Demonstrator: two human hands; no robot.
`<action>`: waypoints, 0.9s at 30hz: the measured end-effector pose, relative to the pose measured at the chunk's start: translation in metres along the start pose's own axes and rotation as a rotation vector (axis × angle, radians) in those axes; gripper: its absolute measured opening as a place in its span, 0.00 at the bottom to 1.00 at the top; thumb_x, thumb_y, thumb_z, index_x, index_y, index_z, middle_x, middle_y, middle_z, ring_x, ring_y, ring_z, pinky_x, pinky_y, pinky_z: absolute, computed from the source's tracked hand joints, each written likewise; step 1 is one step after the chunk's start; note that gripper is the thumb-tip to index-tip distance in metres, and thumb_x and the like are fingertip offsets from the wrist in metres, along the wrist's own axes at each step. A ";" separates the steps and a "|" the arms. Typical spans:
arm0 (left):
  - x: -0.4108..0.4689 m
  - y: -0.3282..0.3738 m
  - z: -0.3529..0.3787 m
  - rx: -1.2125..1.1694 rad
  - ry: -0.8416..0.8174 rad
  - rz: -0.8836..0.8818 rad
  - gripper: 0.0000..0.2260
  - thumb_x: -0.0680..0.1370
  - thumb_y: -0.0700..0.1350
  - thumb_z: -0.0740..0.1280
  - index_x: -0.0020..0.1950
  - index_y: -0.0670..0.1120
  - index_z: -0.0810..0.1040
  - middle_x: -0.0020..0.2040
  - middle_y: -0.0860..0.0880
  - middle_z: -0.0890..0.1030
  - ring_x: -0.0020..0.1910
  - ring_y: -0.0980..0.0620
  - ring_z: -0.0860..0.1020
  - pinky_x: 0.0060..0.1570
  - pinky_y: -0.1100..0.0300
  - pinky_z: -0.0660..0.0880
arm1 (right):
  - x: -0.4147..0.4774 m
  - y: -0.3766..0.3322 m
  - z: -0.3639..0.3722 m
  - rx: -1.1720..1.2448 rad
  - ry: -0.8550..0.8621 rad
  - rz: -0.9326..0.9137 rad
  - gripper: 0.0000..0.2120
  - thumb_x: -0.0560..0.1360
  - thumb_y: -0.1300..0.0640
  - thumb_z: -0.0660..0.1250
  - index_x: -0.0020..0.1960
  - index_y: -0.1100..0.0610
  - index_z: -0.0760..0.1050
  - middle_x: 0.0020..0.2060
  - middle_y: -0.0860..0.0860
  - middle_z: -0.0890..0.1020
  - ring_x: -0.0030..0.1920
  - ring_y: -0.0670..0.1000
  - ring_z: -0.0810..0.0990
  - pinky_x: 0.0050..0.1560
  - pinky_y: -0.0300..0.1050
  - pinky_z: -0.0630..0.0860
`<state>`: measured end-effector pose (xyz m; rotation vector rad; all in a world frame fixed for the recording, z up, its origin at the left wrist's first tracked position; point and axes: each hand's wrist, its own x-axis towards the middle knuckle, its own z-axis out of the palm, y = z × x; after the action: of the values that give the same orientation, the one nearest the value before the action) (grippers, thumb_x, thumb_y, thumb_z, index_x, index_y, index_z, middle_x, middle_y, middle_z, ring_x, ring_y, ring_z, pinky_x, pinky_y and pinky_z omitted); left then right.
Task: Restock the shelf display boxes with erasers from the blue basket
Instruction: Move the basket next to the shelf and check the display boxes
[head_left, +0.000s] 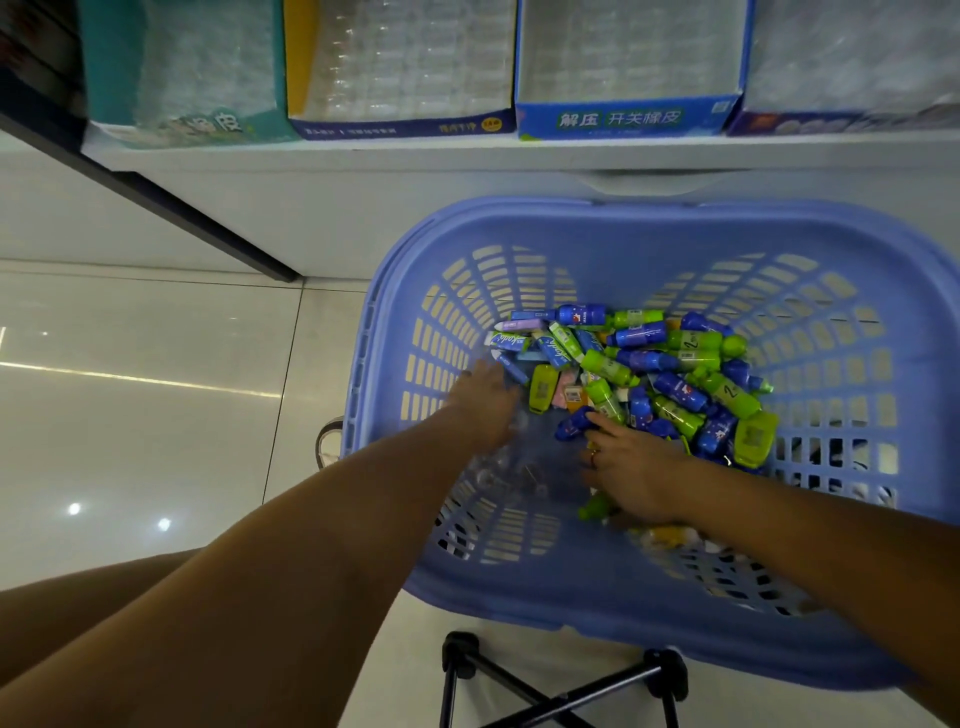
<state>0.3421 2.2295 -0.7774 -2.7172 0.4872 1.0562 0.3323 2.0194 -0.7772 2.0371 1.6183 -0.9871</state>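
Note:
A blue plastic basket (649, 228) sits below the shelf and holds a heap of erasers (670, 369): green and blue bottle-shaped ones, yellow ones and flat wrapped ones. Both my hands are inside it. My left hand (485, 402) reaches in at the pile's left edge, fingers stretched toward the flat wrapped erasers, above a clear plastic sheet on the basket floor. My right hand (636, 473) lies palm down on the pile's near side, its fingertips touching a dark blue eraser (571, 425). A green eraser (595, 508) pokes out from under it. Neither hand plainly grips anything.
Four display boxes stand on the white shelf (467, 150): teal (182, 124), navy and yellow (400, 127), blue (623, 119) and purple (841, 122), each lined with clear trays. A black folding stand (563, 680) holds the basket. Glossy floor tiles lie to the left.

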 end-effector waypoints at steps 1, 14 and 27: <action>-0.002 0.007 0.003 0.006 -0.003 0.039 0.26 0.76 0.52 0.65 0.71 0.46 0.63 0.69 0.38 0.64 0.67 0.38 0.64 0.63 0.46 0.66 | -0.003 0.000 -0.001 -0.001 -0.038 -0.017 0.24 0.80 0.45 0.52 0.72 0.55 0.65 0.69 0.57 0.69 0.74 0.59 0.56 0.75 0.59 0.34; -0.013 0.039 0.021 0.069 -0.155 0.025 0.35 0.76 0.61 0.62 0.77 0.47 0.54 0.77 0.38 0.47 0.76 0.38 0.46 0.71 0.34 0.47 | 0.072 0.053 -0.093 0.245 0.371 0.173 0.24 0.77 0.55 0.60 0.72 0.55 0.62 0.73 0.57 0.61 0.74 0.57 0.57 0.70 0.53 0.62; -0.007 0.022 0.023 0.046 -0.288 0.021 0.31 0.74 0.60 0.66 0.73 0.50 0.65 0.77 0.43 0.53 0.76 0.40 0.49 0.70 0.34 0.44 | 0.108 0.043 -0.103 0.009 0.014 0.230 0.29 0.76 0.42 0.61 0.74 0.46 0.59 0.75 0.55 0.57 0.74 0.61 0.54 0.71 0.64 0.51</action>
<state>0.3151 2.2175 -0.7904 -2.4679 0.4836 1.3939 0.4152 2.1503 -0.7881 2.1813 1.3498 -0.9002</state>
